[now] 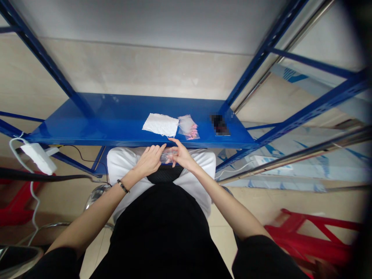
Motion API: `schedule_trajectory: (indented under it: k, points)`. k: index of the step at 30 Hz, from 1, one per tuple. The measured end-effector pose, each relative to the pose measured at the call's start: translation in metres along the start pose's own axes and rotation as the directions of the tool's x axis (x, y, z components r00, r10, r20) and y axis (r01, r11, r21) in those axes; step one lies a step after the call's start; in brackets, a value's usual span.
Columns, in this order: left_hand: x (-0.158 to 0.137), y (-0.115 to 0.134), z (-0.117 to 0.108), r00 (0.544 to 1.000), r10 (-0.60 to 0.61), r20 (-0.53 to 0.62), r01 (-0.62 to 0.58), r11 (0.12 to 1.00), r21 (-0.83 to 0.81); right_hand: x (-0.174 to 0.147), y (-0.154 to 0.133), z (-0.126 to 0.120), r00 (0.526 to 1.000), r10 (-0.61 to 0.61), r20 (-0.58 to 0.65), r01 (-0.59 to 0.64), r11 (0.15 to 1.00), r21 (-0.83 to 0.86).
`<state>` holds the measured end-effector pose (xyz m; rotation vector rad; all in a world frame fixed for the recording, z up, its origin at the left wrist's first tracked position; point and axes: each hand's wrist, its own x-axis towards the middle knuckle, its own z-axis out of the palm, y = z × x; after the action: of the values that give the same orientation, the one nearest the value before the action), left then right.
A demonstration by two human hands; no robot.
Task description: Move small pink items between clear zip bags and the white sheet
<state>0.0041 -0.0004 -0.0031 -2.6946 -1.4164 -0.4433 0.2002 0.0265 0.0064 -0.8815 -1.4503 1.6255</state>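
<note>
Just in front of the shelf edge, over my lap, my two hands meet at a small, clear, crinkled plastic piece (pixel 166 156), perhaps a bag. My left hand (pixel 149 159) has its fingers pressed together along the left side of the plastic. My right hand (pixel 183 155) grips the other side, with its index finger stretched toward the shelf edge. Whatever the plastic contains is too small to make out. Beyond the hands lies a white wrinkled cloth or paper sheet (pixel 161 124). Touching its right side is a clear bag (pixel 188 127) with pink bead-like pieces in its lower part.
A blue metal shelf (pixel 116 120) spans the front, with blue uprights at both sides. Toward its right end lies a dark, pixelated flat object (pixel 220 124). A white power strip (pixel 39 158) hangs at left. Red stools (pixel 308 236) stand on both sides.
</note>
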Motion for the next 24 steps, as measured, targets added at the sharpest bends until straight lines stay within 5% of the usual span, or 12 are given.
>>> schedule_trajectory:
  k: [5,18,21,24]
  points:
    - [-0.001,0.001,0.006,1.0,-0.01,0.005,0.01,0.999,-0.031,0.002,-0.007,-0.008,0.997,0.038,0.067,-0.042,0.997,0.069]
    - [-0.003,0.01,0.01,0.989,-0.135,-0.058,0.117,0.964,-0.239,0.003,0.006,0.011,0.995,-0.102,0.002,0.102,0.995,-0.001]
    - [-0.001,0.0,0.011,0.97,-0.217,-0.111,0.155,0.901,-0.405,0.007,0.01,0.006,0.99,-0.099,-0.099,0.102,0.994,0.034]
    - [0.001,-0.008,0.015,0.941,-0.32,-0.113,0.177,0.748,-0.64,0.009,0.013,0.002,0.981,-0.052,-0.187,0.064,0.996,0.06]
